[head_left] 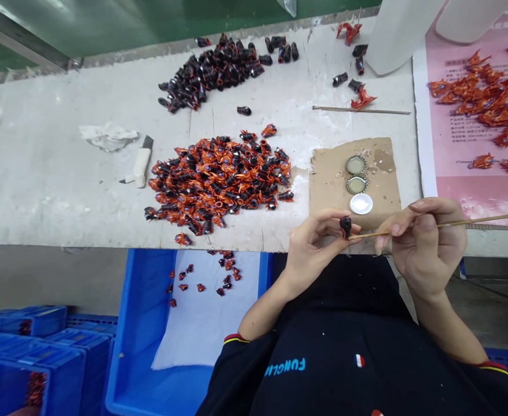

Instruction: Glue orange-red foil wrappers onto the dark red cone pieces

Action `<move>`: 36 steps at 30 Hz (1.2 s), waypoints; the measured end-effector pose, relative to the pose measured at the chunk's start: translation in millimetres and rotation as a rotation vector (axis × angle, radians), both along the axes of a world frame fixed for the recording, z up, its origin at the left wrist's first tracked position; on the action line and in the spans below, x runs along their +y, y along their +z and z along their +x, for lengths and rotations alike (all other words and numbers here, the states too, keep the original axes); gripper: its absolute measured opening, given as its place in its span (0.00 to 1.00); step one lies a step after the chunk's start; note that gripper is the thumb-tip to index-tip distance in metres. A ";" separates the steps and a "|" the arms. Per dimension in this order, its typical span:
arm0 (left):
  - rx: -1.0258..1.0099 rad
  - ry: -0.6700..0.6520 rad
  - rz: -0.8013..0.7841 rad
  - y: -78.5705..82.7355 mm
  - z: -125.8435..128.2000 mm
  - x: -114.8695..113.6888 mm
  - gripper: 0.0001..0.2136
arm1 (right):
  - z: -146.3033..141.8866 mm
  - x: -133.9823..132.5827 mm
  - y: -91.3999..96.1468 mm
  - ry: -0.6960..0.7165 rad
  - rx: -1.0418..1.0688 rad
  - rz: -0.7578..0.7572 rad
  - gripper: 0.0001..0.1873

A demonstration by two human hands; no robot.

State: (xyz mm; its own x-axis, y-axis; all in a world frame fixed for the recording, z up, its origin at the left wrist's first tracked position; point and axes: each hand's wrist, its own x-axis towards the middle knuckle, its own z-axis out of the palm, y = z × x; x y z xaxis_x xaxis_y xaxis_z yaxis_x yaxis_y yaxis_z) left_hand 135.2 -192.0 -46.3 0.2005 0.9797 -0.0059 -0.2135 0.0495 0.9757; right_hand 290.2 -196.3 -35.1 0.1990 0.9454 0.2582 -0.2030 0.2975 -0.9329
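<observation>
Your left hand (312, 245) is pinching a small cap (346, 226) just before the table (41, 173) edge, and your right hand (427, 242) is holding a thin stick (474, 220) whose tip is touching that cap. Behind your hands a cardboard piece (384, 185) is lying with three lids (357, 184) on it. Left of it a heap of parts (219, 179) is sitting, another heap (215, 72) lying behind. A knife (142, 163) is lying farther left. Below the table edge a bin (141, 323) is standing, holding a few parts.

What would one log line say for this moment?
left hand: pinches black cap | right hand: holds stick, tip at cap | behind: orange-black pile on table
</observation>
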 end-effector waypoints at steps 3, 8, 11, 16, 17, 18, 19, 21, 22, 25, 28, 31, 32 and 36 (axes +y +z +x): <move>0.032 -0.002 0.065 -0.9 -1.0 1.2 0.13 | 7.2 -0.7 -1.7 -0.114 -0.132 0.081 0.08; 0.417 0.097 0.381 -8.0 -17.1 6.2 0.13 | 56.8 7.9 -5.0 -0.405 -0.799 0.272 0.12; 0.702 0.087 0.546 -15.6 -28.9 10.0 0.14 | 109.4 21.9 1.0 -0.489 -1.193 0.157 0.20; 0.840 0.026 0.569 -17.7 -38.7 11.1 0.16 | 184.4 38.9 10.5 -0.590 -1.543 -0.294 0.13; 0.836 0.018 0.549 -16.1 -39.7 11.0 0.16 | 191.2 39.5 9.0 -0.576 -1.576 -0.324 0.12; 0.823 0.012 0.528 -14.3 -40.4 10.9 0.16 | 195.1 39.5 6.2 -0.561 -1.600 -0.334 0.12; 0.804 0.010 0.512 -12.4 -41.0 10.9 0.16 | 196.6 39.2 2.3 -0.554 -1.615 -0.325 0.12; 0.769 0.021 0.486 -8.9 -41.7 10.9 0.15 | 195.4 38.7 -6.8 -0.574 -1.599 -0.298 0.12; 0.760 0.034 0.475 -7.3 -41.7 10.8 0.14 | 193.8 38.7 -11.1 -0.587 -1.577 -0.290 0.12; 0.737 0.079 0.457 -2.7 -40.4 9.2 0.14 | 187.2 39.2 -16.6 -0.617 -1.512 -0.288 0.10; 0.671 0.101 0.487 1.8 -34.4 7.6 0.14 | 168.2 34.5 -8.0 -0.653 -1.369 -0.244 0.07; 0.570 0.111 0.533 4.2 -22.8 8.9 0.14 | 127.0 19.4 8.1 -0.612 -0.993 -0.145 0.11; 0.536 0.114 0.544 4.4 -18.4 10.1 0.14 | 109.9 12.4 13.3 -0.506 -0.881 -0.151 0.12; 0.471 0.133 0.577 4.7 -4.1 14.8 0.12 | 46.8 -12.7 28.6 -0.081 -0.647 -0.193 0.21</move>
State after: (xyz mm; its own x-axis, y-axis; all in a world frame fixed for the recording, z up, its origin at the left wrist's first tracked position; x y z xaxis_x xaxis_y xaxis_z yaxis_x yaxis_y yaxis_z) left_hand 131.1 -177.2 -41.6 0.1839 0.8690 0.4593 0.2634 -0.4938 0.8287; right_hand 337.0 -209.1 -6.5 0.1332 0.9751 0.1771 0.4299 0.1042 -0.8968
